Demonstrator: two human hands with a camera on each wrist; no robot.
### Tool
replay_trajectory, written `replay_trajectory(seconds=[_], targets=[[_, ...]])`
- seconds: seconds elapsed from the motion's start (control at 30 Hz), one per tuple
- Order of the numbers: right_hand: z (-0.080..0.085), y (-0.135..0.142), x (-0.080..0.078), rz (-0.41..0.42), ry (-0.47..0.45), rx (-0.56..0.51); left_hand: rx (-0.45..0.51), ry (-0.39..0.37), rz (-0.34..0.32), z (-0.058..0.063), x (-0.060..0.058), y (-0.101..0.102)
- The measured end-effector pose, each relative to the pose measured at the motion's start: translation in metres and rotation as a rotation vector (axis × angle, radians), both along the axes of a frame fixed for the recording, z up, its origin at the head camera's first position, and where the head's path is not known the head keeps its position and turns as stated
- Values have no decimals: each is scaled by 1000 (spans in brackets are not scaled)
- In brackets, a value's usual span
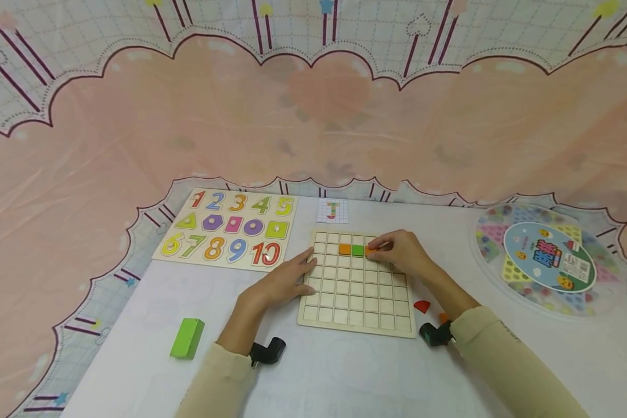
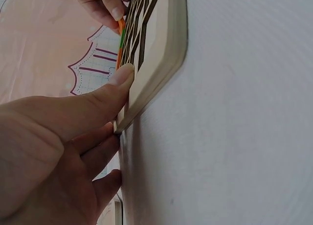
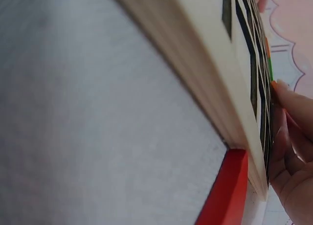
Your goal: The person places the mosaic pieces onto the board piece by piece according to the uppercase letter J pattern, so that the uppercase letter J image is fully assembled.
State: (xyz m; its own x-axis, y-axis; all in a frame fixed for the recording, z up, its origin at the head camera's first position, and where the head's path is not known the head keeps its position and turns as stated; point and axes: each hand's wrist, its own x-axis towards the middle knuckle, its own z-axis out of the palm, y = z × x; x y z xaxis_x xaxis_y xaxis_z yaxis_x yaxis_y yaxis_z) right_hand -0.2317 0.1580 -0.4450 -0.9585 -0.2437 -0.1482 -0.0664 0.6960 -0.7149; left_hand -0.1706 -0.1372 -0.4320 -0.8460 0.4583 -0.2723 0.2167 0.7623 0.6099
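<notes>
A wooden grid board (image 1: pixel 355 284) lies on the table. My left hand (image 1: pixel 279 281) rests at its left edge, with the thumb (image 2: pixel 105 100) touching the rim and the other fingers beside it, fairly straight. In the board's second row sit an orange square tile (image 1: pixel 345 249) and a green square tile (image 1: pixel 357 250). My right hand (image 1: pixel 401 252) pinches another orange tile (image 1: pixel 368 251) just right of the green one. The right wrist view shows the fingertips on this orange tile (image 3: pixel 273 84), partly hidden by the fingers.
A red quarter-round piece (image 1: pixel 422 306) and an orange piece (image 1: pixel 443 317) lie right of the board. Behind it is a pattern card (image 1: pixel 332 211). A number puzzle board (image 1: pixel 230 229) lies left, a green block (image 1: pixel 187 338) front left, a round clear package (image 1: pixel 548 258) right.
</notes>
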Motion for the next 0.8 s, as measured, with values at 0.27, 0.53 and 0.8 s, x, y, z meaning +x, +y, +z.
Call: replay_trajectory(seconds=[0.27, 0.53, 0.8], targets=[[0, -3, -1, 7, 35, 39, -4, -10, 9, 0, 1, 0], [-2, -6, -2, 22, 88, 51, -17, 8, -4, -1, -1, -1], [-4, -4, -3, 23, 87, 29, -13, 16, -20, -2, -1, 0]])
